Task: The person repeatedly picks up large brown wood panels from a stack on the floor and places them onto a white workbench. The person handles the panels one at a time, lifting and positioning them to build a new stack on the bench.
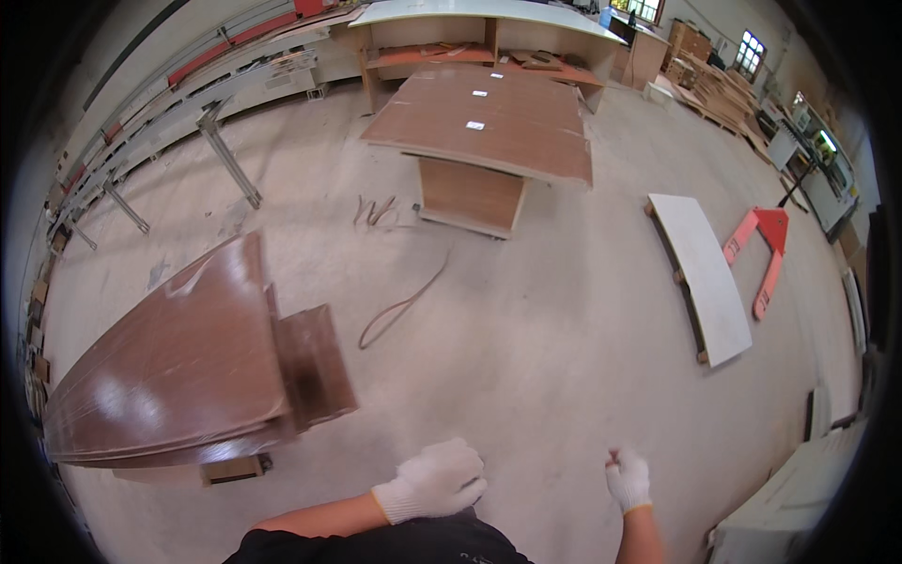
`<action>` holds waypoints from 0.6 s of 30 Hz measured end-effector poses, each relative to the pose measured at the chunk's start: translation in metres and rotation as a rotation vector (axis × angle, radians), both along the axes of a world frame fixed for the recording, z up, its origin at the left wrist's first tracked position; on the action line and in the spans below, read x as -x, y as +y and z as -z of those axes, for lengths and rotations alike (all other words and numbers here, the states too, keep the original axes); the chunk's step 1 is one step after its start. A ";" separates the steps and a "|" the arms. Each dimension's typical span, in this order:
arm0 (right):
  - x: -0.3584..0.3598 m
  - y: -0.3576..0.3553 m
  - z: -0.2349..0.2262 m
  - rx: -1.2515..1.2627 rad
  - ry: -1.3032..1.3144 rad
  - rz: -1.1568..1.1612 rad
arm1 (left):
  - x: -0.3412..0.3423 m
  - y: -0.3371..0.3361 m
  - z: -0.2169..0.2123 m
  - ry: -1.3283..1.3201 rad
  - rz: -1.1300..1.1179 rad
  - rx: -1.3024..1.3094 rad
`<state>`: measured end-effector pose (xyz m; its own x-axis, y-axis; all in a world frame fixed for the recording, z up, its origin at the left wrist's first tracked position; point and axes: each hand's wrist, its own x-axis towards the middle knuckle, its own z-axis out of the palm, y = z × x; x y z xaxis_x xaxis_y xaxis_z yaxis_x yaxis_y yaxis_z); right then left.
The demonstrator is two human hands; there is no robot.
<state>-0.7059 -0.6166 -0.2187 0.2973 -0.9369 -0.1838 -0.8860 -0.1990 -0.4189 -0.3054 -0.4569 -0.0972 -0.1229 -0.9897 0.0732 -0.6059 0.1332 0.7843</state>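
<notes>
A: What are the hands doing?

B: The left hand, in a white glove, is hanging at about six o'clock, low in the view, fingers curled loosely and gripping nothing. The right hand, also gloved, is sitting at about five o'clock, closed into a fist; whether it is pinching something small, I cannot tell.

A: What is lying nearest them?

B: Bare concrete floor is spreading under both. The closest thing is the brown panel stack, glossy and bowed, at about eight o'clock from the left hand and apart from it. A smaller brown board is jutting from its right edge.

A: And further out?

B: A thin strip is curling on the floor at about eleven o'clock. A white board is resting on a low pallet at about two o'clock, with a red pallet jack just beside it. At twelve o'clock a second brown stack is sitting on a wooden base.

A: Beyond that?

B: A workbench with a pale top is standing behind that stack, a long metal rack is running along ten o'clock, and timber piles are lining the wall at one o'clock.
</notes>
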 end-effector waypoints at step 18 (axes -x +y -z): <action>0.165 -0.792 -0.023 -0.442 -0.427 0.357 | 0.091 -0.755 0.022 0.050 -0.235 -0.228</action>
<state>-0.8712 -1.4086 -0.1960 0.1167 -0.8552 -0.5050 -0.6062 0.3414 -0.7183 -0.3967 -1.2115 -0.1192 0.1090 -0.9821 -0.1537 -0.5591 -0.1884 0.8074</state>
